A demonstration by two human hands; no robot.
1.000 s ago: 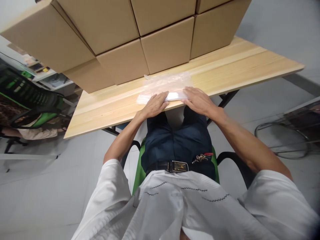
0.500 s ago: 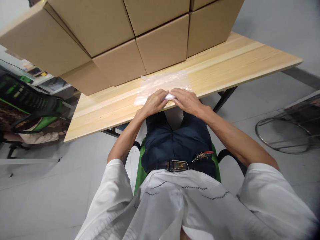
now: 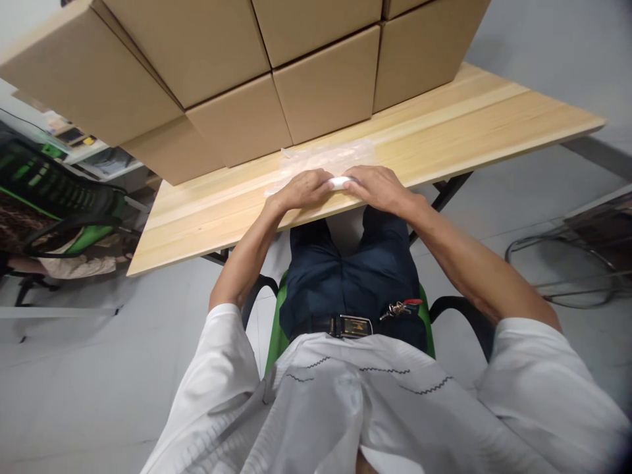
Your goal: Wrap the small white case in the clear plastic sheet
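A thin white roll [image 3: 340, 183] lies across the table near its front edge, its middle showing between my two hands. My left hand [image 3: 307, 188] is closed over its left end, and my right hand [image 3: 374, 185] over its right end. Beyond the fingers a clear, crinkled plastic sheet [image 3: 328, 156], like bubble wrap, is spread flat on the wood. The sheet's near edge runs in at the roll under my hands. Both ends of the roll are hidden by my fingers; what is inside it, if anything, does not show.
Stacked cardboard boxes [image 3: 323, 82] stand along the back of the wooden table [image 3: 197, 227]. At left are a black and green chair [image 3: 64, 204] with part of a person, and shelves [image 3: 106, 161]. A round metal frame [image 3: 560, 270] stands on the floor at right.
Both hands have moved slightly forward, away from my body, with the white roll. Less of the plastic sheet lies flat in front of them, and more of the roll shows between the hands.
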